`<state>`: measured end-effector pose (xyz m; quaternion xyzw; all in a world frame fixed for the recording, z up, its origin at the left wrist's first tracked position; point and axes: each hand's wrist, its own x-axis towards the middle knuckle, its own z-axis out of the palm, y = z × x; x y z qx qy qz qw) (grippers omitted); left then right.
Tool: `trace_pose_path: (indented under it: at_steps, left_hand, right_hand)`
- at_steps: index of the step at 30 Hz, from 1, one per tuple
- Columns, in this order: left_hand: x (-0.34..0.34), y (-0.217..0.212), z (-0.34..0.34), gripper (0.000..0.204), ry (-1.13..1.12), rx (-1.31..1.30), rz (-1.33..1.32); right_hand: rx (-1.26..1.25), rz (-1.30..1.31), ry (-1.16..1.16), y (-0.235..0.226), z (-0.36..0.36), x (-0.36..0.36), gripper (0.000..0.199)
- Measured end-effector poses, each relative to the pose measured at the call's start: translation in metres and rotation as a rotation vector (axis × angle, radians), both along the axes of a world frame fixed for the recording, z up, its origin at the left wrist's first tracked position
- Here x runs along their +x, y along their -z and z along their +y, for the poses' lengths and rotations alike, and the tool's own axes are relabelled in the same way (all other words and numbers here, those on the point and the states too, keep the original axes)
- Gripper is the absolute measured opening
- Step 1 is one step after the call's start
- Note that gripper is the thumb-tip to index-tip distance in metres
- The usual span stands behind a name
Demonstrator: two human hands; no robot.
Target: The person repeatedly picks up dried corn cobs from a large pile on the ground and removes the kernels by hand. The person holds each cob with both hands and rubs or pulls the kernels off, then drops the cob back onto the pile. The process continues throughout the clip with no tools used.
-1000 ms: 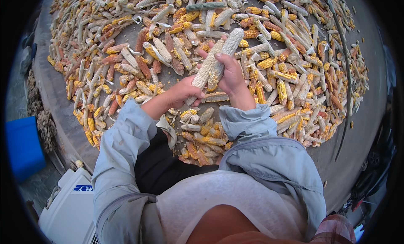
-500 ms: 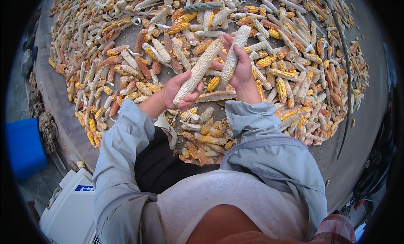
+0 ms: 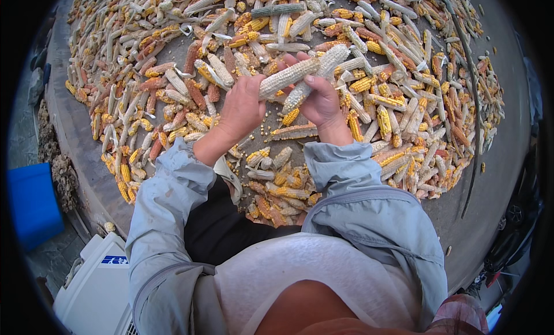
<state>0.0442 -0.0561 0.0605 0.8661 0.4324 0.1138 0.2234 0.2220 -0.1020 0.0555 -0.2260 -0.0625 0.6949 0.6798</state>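
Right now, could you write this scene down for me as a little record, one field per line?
Left hand: closed around a pale cob
Right hand: holding a second pale cob, which the first crosses in this view
Around the hands: strewn cobs, some bearing yellow kernels
Underneath: grey surface
Right side: long dark strip, curving
Lower left: blue container, white case
Clothing: pale blue-grey sleeves

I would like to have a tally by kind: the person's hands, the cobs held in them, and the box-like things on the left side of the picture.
Hands (left hand, right hand): 2
Held cobs (cream cob, greyish-white cob): 2
Box-like things (blue box, white box): 2
Total: 6
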Motion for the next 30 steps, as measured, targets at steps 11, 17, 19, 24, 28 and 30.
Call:
trace_pose_path:
  at_steps: [11, 17, 19, 24, 28, 30]
  left_hand:
    - [0.013, -0.019, 0.000, 0.066, 0.011, -1.496, -0.680]
    - [-0.003, -0.001, 0.020, 0.039, -0.272, -1.595, -0.868]
    - [-0.005, 0.005, 0.030, 0.037, -0.361, -1.615, -0.988]
    - [-0.001, 0.014, 0.035, 0.037, -0.445, -1.581, -1.055]
    - [-0.006, 0.021, 0.031, 0.036, -0.513, -1.581, -1.051]
    - [-0.009, 0.028, 0.027, 0.036, -0.545, -1.572, -1.026]
  right_hand:
    - [-0.030, 0.016, 0.046, 0.006, 0.006, -0.005, 0.041]
    - [-0.160, -0.163, 0.085, 0.003, 0.007, 0.008, 0.037]
    - [-0.237, -0.200, 0.068, 0.007, 0.004, 0.013, 0.035]
    - [-0.185, -0.148, -0.039, 0.005, -0.002, 0.001, 0.028]
    - [-0.142, -0.133, -0.160, 0.004, -0.002, -0.006, 0.027]
    - [-0.148, -0.152, -0.222, 0.008, -0.003, -0.005, 0.025]
